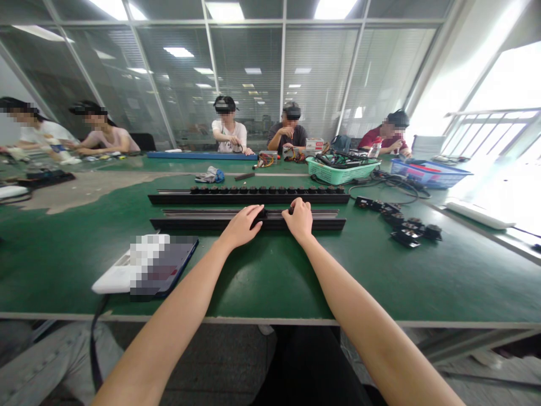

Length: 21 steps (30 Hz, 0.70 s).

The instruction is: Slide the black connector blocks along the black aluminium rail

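A long black rail (194,224) lies across the green table in front of me. My left hand (243,226) rests at its middle, thumb and fingers around a small black part (262,213). Just to the right, my right hand (299,219) has its fingers curled on the rail, pinching a small dark piece that is mostly hidden. Behind it lies a second black rail (249,199), parallel, with a row of several round black parts along its top. More loose black modules (408,232) sit on the table to the right.
A white device and a dark tablet (186,259) lie at the near left. Behind the rails are a grey-blue glove (210,175), a green basket (338,172) of cables and a blue basket (431,173). Several people sit along the far side.
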{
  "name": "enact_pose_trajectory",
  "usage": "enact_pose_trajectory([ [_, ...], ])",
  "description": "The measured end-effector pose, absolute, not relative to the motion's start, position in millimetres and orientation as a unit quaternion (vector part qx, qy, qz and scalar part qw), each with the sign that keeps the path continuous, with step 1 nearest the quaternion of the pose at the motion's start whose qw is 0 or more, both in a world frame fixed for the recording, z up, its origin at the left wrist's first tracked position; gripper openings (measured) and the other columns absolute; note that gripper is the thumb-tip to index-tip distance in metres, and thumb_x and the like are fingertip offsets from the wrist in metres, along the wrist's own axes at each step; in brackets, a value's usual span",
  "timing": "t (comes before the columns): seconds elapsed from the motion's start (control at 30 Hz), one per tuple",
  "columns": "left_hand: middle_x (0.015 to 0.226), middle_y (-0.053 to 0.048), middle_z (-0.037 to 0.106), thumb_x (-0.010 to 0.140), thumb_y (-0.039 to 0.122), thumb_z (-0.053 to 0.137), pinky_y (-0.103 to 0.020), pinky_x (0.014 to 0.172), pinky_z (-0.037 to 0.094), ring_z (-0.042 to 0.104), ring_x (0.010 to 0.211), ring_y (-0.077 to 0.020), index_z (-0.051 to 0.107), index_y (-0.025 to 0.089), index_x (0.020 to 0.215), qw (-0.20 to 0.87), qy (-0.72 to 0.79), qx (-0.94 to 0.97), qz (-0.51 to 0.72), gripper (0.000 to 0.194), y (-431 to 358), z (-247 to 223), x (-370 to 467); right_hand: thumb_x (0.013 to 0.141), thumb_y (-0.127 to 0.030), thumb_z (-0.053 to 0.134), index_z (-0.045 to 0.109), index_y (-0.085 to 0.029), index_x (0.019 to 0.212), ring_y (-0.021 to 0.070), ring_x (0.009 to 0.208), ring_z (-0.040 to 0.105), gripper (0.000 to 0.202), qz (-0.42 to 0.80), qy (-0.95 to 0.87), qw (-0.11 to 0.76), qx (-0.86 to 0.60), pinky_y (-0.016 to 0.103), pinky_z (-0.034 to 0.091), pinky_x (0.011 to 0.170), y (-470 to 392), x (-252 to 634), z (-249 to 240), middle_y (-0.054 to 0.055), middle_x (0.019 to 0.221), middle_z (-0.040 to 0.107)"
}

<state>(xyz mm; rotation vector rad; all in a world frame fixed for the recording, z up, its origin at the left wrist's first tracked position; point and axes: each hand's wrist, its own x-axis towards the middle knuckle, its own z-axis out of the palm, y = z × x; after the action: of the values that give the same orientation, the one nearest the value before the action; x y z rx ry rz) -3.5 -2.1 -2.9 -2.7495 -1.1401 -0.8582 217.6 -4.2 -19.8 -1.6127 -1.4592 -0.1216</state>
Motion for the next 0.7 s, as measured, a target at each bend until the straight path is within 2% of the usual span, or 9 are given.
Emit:
enact_pose_trajectory([
  [0.47,0.163,-0.016,0.042,0.098,0.044,0.051,-0.054,0.129,0.022,0.04,0.151,-0.0283,0.033,0.018,0.16,0.012,-0.353,-0.905,-0.236,0.07,-2.9,-2.0,-4.3,0.083,-0.019,0.056,0.048,-0.023,0.093,0.0272,0.101,0.049,0.014,-0.057,-0.58,0.439,-0.685,0.034,0.041,0.08,-5.6,217.5,-17.4,0.009,0.095,0.065],
  [0.7,0.165,-0.018,0.039,0.098,0.048,0.048,-0.05,0.13,0.02,0.035,0.154,-0.0272,0.032,0.013,0.159,0.011,-0.358,-0.906,-0.228,0.072,-3.6,-1.4,-2.2,0.083,-0.019,0.055,0.049,-0.023,0.095,0.0276,0.101,0.05,0.015,-0.057,-0.577,0.43,-0.692,0.034,0.04,0.079,-7.7,217.6,-15.3,0.008,0.093,0.066],
])
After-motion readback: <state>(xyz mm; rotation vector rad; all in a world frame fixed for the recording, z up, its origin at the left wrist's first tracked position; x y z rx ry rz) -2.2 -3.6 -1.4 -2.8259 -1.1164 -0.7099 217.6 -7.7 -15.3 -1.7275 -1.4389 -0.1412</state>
